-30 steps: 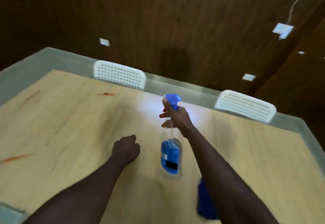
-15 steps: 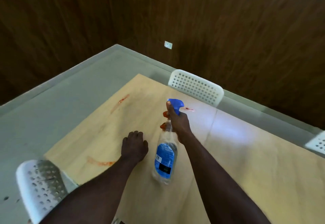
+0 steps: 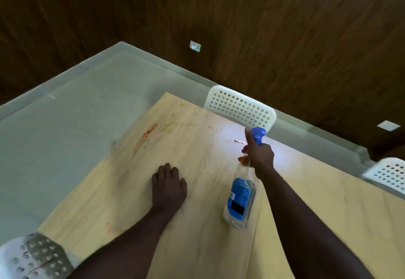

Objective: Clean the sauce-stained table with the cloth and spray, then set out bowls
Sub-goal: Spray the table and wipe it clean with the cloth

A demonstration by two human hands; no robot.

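Far left of the spray bottle [image 3: 240, 199], a white perforated chair [image 3: 32, 256] sits at the desk [image 3: 208, 245] corner, on grey floor [image 3: 65, 136]. Nearer, a red sauce smear [image 3: 145, 138] streaks the pale wood, unwiped. The left hand [image 3: 169, 187] lies flat on the desk, fingers spread, holding nothing. The right hand [image 3: 258, 153] is wrapped round the bottle's neck, blue nozzle aimed forward. Early going, I'd say: stains remain, no cloth or bowls visible. Beyond it, dark wood panelling [image 3: 263, 26].
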